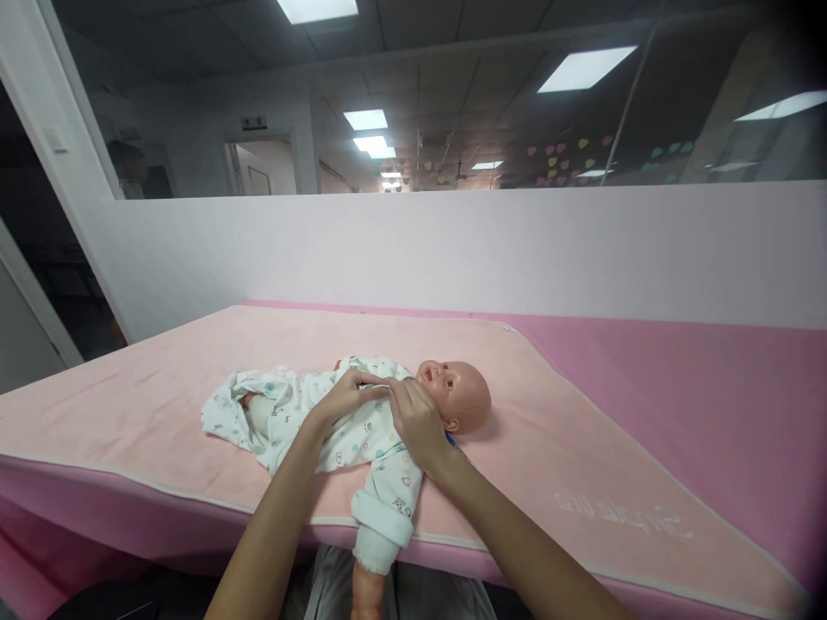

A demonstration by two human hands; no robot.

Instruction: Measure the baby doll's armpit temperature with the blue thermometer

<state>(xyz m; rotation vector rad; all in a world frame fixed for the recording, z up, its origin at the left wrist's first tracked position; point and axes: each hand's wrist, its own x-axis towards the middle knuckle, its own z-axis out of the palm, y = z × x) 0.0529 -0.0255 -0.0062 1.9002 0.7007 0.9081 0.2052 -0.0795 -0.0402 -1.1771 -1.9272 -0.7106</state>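
Note:
A baby doll lies on its back with its head to the right. It wears a white printed romper, whose near sleeve is rolled into a thick cuff. Over the doll's chest, just below the chin, my left hand pinches a bit of the romper's front edge. Close against it, my right hand has its fingers closed on the same cloth near the neck. Whether a fastener lies between the fingertips is hidden. The doll's near arm hangs toward me over the table edge; its legs are partly inside the romper.
Beneath the doll, a peach mat covers a table with a pink cover. The table's front edge is close to my lap. Behind stands a white half wall with glass above it. A doorway opens at the left.

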